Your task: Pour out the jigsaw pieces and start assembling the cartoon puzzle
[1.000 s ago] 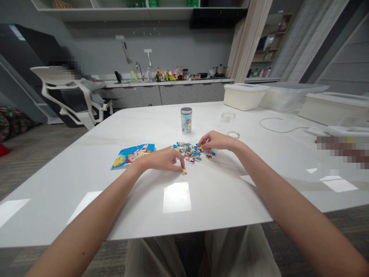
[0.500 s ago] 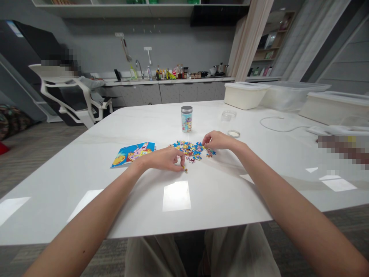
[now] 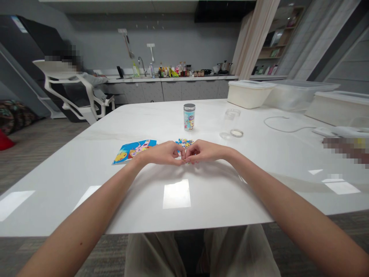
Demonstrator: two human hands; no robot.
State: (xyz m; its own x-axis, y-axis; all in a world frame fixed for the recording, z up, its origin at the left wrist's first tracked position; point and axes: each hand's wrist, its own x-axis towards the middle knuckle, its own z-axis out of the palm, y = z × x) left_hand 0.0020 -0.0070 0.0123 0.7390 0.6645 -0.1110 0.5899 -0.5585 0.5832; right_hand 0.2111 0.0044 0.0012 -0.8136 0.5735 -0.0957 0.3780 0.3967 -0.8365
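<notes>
Meeting in narrow pinches, the left hand [image 3: 164,153] and right hand [image 3: 205,150] (grip contents too hidden to confirm) apparently perform a joining step just in front of the loose jigsaw pieces [image 3: 183,142], next likely requiring light, level pressure.

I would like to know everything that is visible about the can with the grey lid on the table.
The can is a small upright cylinder. Its silver-grey lid looks metallic and is on. The light-blue body carries colourful cartoon figures; its material is unclear, and its contents are hidden. It stands on the white table, beyond the puzzle pieces. Neither hand touches it.
</notes>
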